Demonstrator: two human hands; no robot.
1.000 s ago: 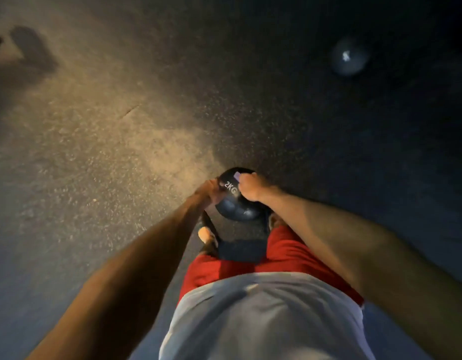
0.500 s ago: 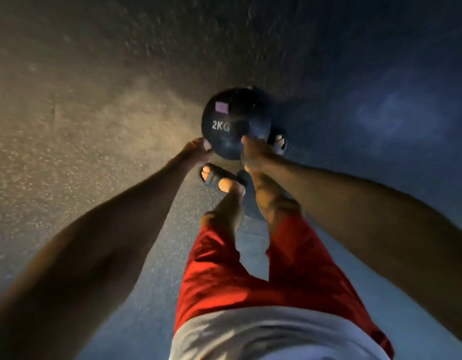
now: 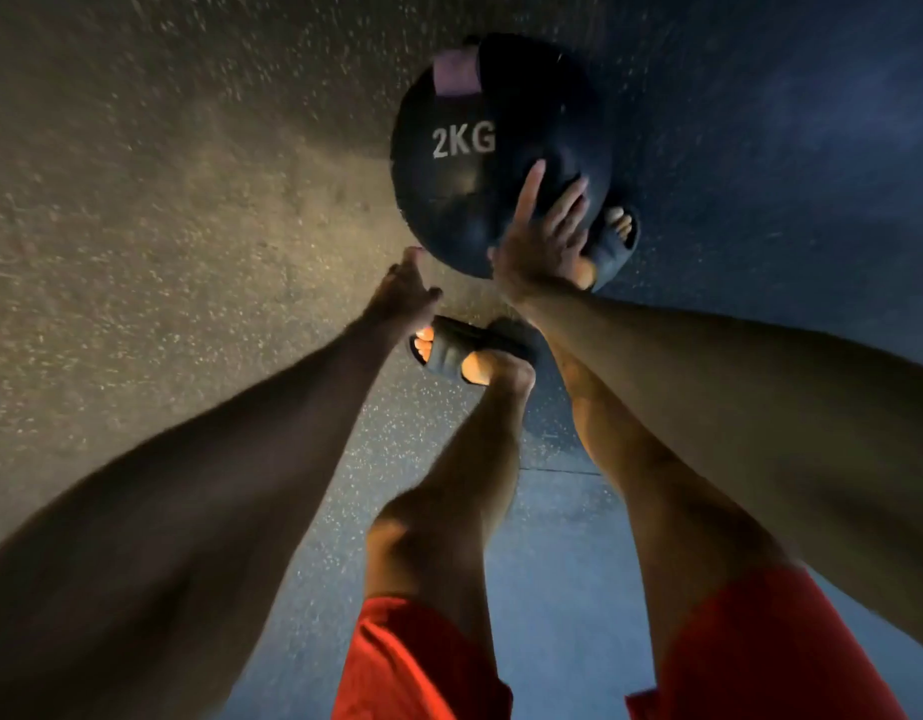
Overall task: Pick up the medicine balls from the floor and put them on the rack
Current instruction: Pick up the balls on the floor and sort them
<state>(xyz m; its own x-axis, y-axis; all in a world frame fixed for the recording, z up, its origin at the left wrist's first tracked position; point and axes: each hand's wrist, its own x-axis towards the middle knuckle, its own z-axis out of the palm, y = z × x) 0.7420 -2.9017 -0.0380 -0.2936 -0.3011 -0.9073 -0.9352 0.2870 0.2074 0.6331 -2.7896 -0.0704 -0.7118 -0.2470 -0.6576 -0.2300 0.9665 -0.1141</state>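
A black medicine ball (image 3: pixel 475 200) marked "2KG", with a purple patch near its top, is held out in front of me above the floor. My right hand (image 3: pixel 545 241) presses on its lower right side with straight, spread fingers. At the ball's lower left edge my left hand (image 3: pixel 405 296) touches it with its fingertips; the rest of that hand's fingers are hard to make out. No rack is in view.
Dark speckled rubber floor (image 3: pixel 163 252) lies all around, lit warm on the left and dim blue on the right. My feet in dark slides (image 3: pixel 464 350) (image 3: pixel 612 246) stand under the ball. A floor seam (image 3: pixel 558 470) runs between my legs.
The ball has come up from near my feet and sits larger and higher in view. The camera has tipped further down, and the second ball far on the floor has left the view.
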